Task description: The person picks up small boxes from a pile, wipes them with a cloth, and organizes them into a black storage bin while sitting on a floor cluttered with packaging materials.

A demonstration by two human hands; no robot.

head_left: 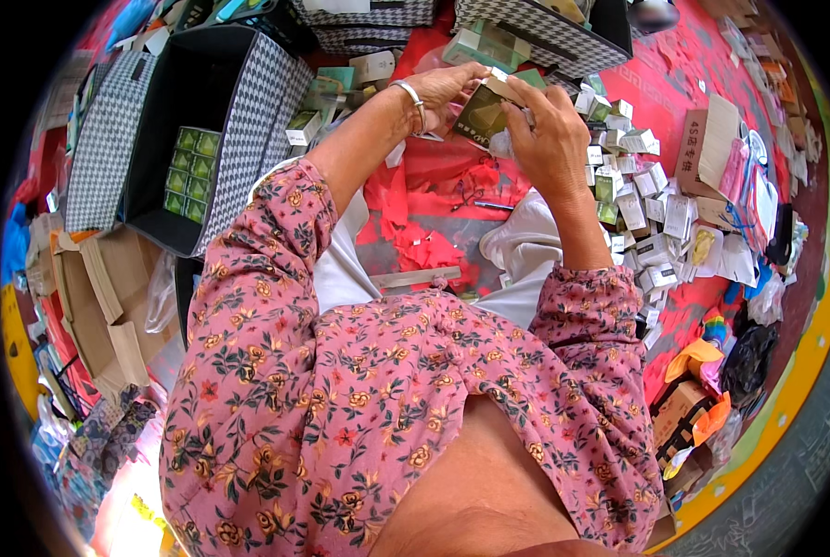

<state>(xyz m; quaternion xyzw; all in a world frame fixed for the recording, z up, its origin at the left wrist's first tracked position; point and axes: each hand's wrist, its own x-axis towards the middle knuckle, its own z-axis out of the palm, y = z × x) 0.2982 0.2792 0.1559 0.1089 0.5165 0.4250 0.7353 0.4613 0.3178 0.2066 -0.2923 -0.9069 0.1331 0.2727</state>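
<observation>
1. The green box is up between the two hands, above the red sheet and ahead of the person's knees
2. It is tilted, its patterned face toward the wearer; fingers cover parts of its edges, so which way its long axis runs I cannot tell for sure
3. Left hand: it comes to the box from the left, fingers bent, fingertips pinching near the upper left edge by a white flap
4. Right hand: it touches the box from the right, thumb and forefinger pressed on the upper right edge, the other fingers curled; both hands are at the box, so neither is clearly nearer
5. A bracelet rings the left wrist
6. A pen lies below the box, between the knees
7. White boxes lie heaped to the right, beside the right forearm; a carton stands beyond them
8. To the left, a checked bin holds stacked green packs; another bin stands ahead
</observation>
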